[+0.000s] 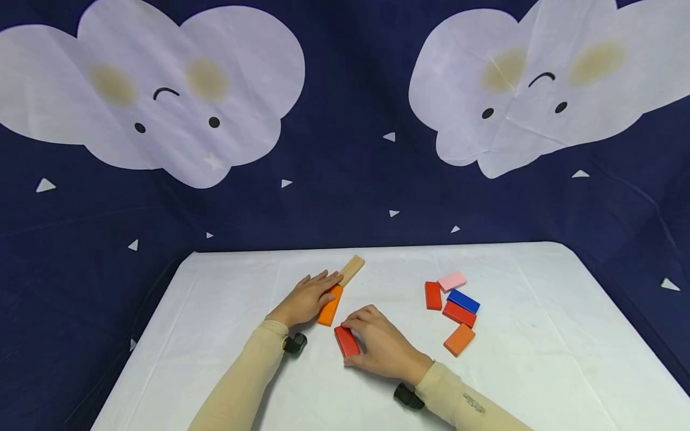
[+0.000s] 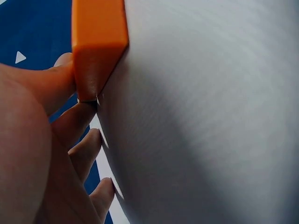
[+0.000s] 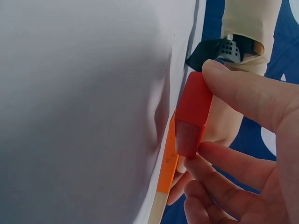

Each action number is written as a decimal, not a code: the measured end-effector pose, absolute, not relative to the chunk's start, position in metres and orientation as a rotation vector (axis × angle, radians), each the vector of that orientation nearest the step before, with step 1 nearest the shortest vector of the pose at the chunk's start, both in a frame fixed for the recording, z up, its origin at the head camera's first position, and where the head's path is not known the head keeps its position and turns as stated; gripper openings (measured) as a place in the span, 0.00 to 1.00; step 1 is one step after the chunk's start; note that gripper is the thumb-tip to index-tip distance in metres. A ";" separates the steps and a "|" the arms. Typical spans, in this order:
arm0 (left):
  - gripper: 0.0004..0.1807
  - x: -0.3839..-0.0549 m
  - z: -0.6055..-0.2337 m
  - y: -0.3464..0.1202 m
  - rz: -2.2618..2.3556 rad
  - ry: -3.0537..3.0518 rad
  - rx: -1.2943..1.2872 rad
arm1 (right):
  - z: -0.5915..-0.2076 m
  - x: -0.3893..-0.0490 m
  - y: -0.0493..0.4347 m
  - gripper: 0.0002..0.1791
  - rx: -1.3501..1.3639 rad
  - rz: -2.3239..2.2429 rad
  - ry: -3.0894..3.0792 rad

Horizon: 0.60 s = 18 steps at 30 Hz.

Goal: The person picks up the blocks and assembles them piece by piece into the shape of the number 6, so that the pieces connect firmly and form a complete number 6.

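My right hand point(image 1: 384, 345) pinches a red block point(image 1: 347, 342) with the thumb at its near end and fingertips at its far end. In the right wrist view the red block point(image 3: 193, 114) spans between thumb and fingers. Just beyond it lies an orange block point(image 1: 330, 306), end to end with a plain wooden block point(image 1: 352, 270). Along their left side rests my left hand point(image 1: 307, 299), fingers fairly straight and spread. Its thumb touches the orange block point(image 2: 99, 42), and the index fingertip reaches the wooden block's near end.
On the right of the white table point(image 1: 517, 383) lie several loose blocks: a red one point(image 1: 433, 296), a pink one point(image 1: 451, 281), a blue one point(image 1: 463, 300), another red one point(image 1: 459, 313) and an orange-red one point(image 1: 460, 340). A dark blue cloud-print cloth point(image 1: 345, 197) hangs behind.
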<state>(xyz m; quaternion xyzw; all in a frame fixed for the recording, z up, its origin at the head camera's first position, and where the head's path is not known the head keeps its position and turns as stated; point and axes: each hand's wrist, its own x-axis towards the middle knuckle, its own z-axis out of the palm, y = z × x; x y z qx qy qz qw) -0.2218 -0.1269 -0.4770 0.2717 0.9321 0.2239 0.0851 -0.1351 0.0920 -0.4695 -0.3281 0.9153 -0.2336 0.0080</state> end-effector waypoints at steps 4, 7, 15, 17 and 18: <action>0.28 -0.222 -0.478 -0.127 0.664 2.780 0.818 | -0.469 -0.136 0.087 0.33 -1.057 -0.722 2.849; 0.28 -0.222 -0.478 -0.127 0.665 2.780 0.822 | -0.469 -0.136 0.083 0.33 -1.085 -0.709 2.840; 0.28 -0.223 -0.479 -0.127 0.665 2.784 0.837 | -0.470 -0.138 0.074 0.34 -1.131 -0.664 2.829; 0.28 -0.223 -0.479 -0.127 0.666 2.783 0.838 | -0.471 -0.138 0.072 0.34 -1.139 -0.648 2.826; 0.28 -0.223 -0.480 -0.127 0.668 2.782 0.839 | -0.471 -0.138 0.071 0.35 -1.143 -0.642 2.825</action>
